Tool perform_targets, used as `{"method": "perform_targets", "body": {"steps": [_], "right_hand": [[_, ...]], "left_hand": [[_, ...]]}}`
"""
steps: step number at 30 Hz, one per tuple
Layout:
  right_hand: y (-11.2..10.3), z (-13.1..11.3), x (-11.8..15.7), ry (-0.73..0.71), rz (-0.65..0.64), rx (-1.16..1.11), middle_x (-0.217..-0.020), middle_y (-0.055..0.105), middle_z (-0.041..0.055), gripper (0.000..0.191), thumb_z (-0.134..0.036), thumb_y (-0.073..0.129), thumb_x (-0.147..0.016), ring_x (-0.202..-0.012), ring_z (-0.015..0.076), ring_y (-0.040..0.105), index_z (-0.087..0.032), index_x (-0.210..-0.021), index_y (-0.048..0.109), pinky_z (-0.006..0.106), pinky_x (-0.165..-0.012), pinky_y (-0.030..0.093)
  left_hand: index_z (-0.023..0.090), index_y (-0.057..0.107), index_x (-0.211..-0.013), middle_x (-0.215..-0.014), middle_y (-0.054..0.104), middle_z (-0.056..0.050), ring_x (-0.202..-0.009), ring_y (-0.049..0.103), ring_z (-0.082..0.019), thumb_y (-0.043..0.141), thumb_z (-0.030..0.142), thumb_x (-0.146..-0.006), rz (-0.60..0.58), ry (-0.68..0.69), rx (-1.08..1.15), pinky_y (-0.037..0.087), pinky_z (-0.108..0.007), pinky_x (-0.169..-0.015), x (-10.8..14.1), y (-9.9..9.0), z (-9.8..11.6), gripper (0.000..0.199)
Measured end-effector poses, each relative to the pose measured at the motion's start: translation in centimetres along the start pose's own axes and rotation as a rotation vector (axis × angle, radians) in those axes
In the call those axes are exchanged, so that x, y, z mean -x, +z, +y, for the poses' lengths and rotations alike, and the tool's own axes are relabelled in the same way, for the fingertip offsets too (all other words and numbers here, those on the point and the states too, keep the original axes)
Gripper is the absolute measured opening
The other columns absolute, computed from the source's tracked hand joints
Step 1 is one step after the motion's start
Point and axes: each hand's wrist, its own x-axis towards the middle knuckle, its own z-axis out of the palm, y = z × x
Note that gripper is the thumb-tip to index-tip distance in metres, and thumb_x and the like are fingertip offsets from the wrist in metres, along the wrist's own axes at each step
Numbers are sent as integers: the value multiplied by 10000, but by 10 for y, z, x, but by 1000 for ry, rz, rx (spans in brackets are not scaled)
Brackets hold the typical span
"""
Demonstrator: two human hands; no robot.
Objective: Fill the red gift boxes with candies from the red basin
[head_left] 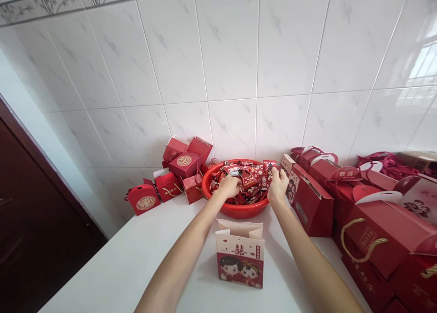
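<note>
A round red plastic basin [246,211] heaped with small red wrapped candies [251,179] stands against the wall. My left hand [230,187] reaches into the heap with its fingers curled down; what they grip is hidden among the wrappers. At the basin's right rim, my right hand [278,185] pinches a red candy packet [269,165] between thumb and fingers. In front of the basin, between my forearms, an open paper gift bag [240,258] printed with two cartoon figures stands upright. Its mouth faces up, and its inside is only partly visible.
Several small red gift boxes [184,164] are piled left of the basin. Along the right side stand larger red boxes [378,231] with rope handles, and a red carton [312,199] beside my right hand. A tiled wall [232,53] rises behind the white table [136,258].
</note>
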Motion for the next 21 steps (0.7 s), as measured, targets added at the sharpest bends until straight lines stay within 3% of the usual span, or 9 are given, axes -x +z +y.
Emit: {"method": "perform_targets", "body": {"steps": [3, 8, 11, 13, 16, 19, 21], "right_hand": [[0, -1, 0, 4, -4, -10, -612, 394, -101, 344, -477, 632, -731, -578, 83, 346, -229, -697, 397, 227, -577, 357], [0, -2, 1, 33, -3, -40, -600, 425, -96, 322, -457, 653, -704, -588, 86, 380, -219, -694, 436, 228, -589, 381], [2, -5, 0, 53, -3, -67, -599, 446, -92, 325, -461, 667, -673, -578, 84, 395, -214, -687, 458, 227, -578, 393], [3, -10, -1, 70, -7, -85, -593, 449, -89, 338, -459, 681, -653, -563, 80, 402, -215, -668, 447, 225, -564, 398], [8, -25, 0, 92, -31, -108, -592, 465, -83, 347, -443, 702, -655, -539, 75, 423, -216, -659, 440, 216, -533, 403], [16, -51, 7, 69, -97, -179, -619, 511, -67, 318, -406, 722, -688, -544, 79, 478, -210, -682, 472, 209, -522, 426], [21, -72, 16, 25, -158, -219, -645, 546, -57, 286, -378, 725, -715, -575, 86, 526, -207, -697, 497, 215, -557, 466]], "left_hand": [[216, 748, -1151, -1213, 747, -98, -1184, 664, -285, 584, 69, -805, 70, -22, 86, 486, -400, -1056, 1, 0, -4, 410], [192, 661, -1291, -1253, 729, -91, -1148, 687, -222, 589, 66, -828, 218, -78, 247, 510, -331, -1043, 3, -1, -10, 485], [160, 672, -1217, -1253, 723, -108, -1106, 699, -213, 672, 107, -785, 306, -58, 601, 544, -333, -989, 14, -7, -12, 436], [152, 684, -1142, -1222, 731, -110, -1083, 700, -222, 735, 154, -738, 323, 9, 872, 556, -350, -961, 33, -21, -12, 407], [160, 702, -1051, -1066, 760, -88, -972, 710, -219, 803, 241, -699, 210, 216, 1041, 579, -340, -861, 79, -59, -9, 375], [182, 741, -953, -949, 758, -59, -897, 702, -198, 783, 216, -744, -9, 419, 902, 573, -319, -820, 127, -99, 3, 216], [211, 756, -950, -970, 756, -48, -884, 695, -187, 735, 189, -788, -72, 486, 742, 567, -310, -821, 149, -116, 15, 165]]}}
